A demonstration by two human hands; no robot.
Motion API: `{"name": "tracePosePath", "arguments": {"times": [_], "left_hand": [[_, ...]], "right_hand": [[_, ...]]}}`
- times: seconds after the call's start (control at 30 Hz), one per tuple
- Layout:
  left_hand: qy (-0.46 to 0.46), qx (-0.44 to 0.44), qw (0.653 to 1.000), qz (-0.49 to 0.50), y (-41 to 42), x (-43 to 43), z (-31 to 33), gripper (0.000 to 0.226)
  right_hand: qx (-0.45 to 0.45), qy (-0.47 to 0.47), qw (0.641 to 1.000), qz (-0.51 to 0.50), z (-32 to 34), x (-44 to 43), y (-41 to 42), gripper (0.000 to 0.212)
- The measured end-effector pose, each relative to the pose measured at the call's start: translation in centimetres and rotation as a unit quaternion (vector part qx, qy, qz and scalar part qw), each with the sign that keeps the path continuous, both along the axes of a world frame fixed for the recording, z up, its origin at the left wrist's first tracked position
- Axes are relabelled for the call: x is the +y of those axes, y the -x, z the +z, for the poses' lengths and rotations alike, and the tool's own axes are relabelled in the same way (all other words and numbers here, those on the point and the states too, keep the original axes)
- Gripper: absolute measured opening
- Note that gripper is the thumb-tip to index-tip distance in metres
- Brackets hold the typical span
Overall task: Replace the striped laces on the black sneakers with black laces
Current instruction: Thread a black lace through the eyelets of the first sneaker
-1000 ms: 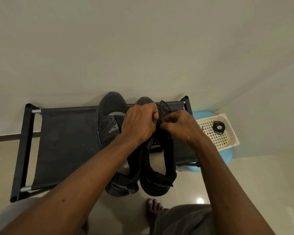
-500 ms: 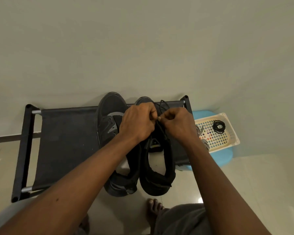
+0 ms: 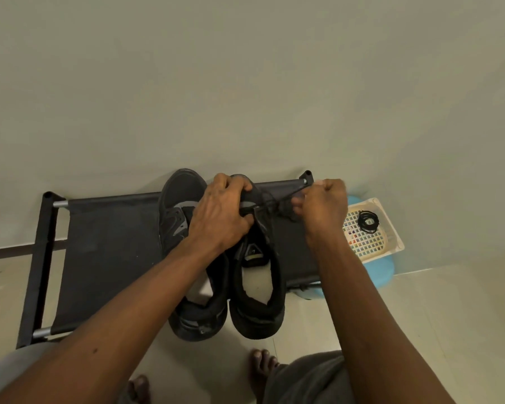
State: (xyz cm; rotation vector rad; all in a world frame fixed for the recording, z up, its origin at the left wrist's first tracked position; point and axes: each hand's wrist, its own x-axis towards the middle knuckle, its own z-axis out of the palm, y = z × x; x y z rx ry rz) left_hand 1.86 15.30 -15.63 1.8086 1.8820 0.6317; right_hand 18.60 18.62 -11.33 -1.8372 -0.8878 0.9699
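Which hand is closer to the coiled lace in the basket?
Right. The right hand, pinching a lace, is near the coiled lace; the left hand grips the sneaker, farther away.

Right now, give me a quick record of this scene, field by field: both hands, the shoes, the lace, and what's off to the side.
left hand: grips the front of the sneaker being laced
right hand: pinches the black lace, pulled taut from that shoe
second sneaker: beside it, on the black rack
basket: holds a coiled black lace
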Motion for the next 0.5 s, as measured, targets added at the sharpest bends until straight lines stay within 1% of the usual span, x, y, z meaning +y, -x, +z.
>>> {"name": "tracePosePath", "arguments": {"times": [0.07, 0.13, 0.17, 0.23, 0.3, 0.37, 0.43, 0.5], "left_hand": [[0.008, 0.002, 1.000, 0.007, 0.2, 0.1, -0.2, 0.056], [0.015, 0.002, 1.000, 0.012, 0.3, 0.2, -0.2, 0.055], [0.019, 0.003, 1.000, 0.012, 0.4, 0.2, -0.2, 0.054], [0.026, 0.009, 1.000, 0.008, 0.4, 0.2, -0.2, 0.051], [0.024, 0.008, 1.000, -0.002, 0.7, 0.2, -0.1, 0.045], [0.023, -0.001, 1.000, -0.011, 1.0, 0.2, 0.1, 0.037], [0.027, -0.010, 0.999, -0.021, 1.2, 0.1, 0.2, 0.030], [0.021, -0.023, 0.999, -0.028, 1.3, 0.1, 0.3, 0.023]], "right_hand": [[0.051, -0.091, 0.992, -0.074, 1.2, 0.5, -1.2, 0.013], [0.137, -0.178, 0.964, -0.140, 2.7, 0.7, -2.5, 0.018], [0.166, -0.214, 0.948, -0.170, 3.4, 0.7, -3.3, 0.019], [0.186, -0.251, 0.923, -0.224, 4.1, 0.8, -5.0, 0.017], [0.188, -0.237, 0.915, -0.266, 3.8, 1.0, -6.4, 0.012], [0.204, -0.195, 0.916, -0.286, 3.0, 1.2, -6.9, 0.010], [0.252, -0.146, 0.916, -0.276, 2.6, 1.2, -6.4, 0.013], [0.308, -0.087, 0.916, -0.243, 2.2, 1.2, -5.4, 0.019]]}}
